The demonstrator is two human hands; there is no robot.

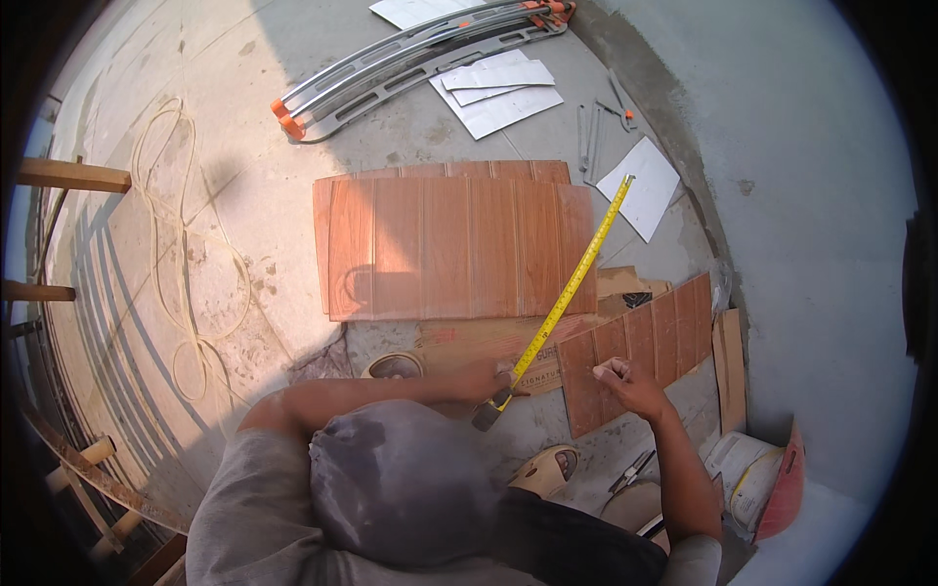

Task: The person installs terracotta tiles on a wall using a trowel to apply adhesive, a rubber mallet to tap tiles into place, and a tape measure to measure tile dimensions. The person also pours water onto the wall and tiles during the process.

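My left hand (496, 379) is closed on a tape measure. Its yellow blade (575, 283) runs up and to the right, over the right side of the large reddish-brown grooved panels (445, 249), and ends above a white sheet-like piece. My right hand (630, 386) is over a smaller reddish-brown grooved panel (674, 332), which lies at an angle to the right. Its fingertips are pinched together; whether anything small is between them I cannot make out. Beneath the blade lies a flat brown cardboard piece (469, 337).
A long tile cutter (420, 73) with orange ends lies at the far side, near white pieces (498, 93) and hand tools (591, 137). A grey wall (811, 195) stands at right, a white bucket (747, 469) before it. Loose cord (186, 244) lies at left.
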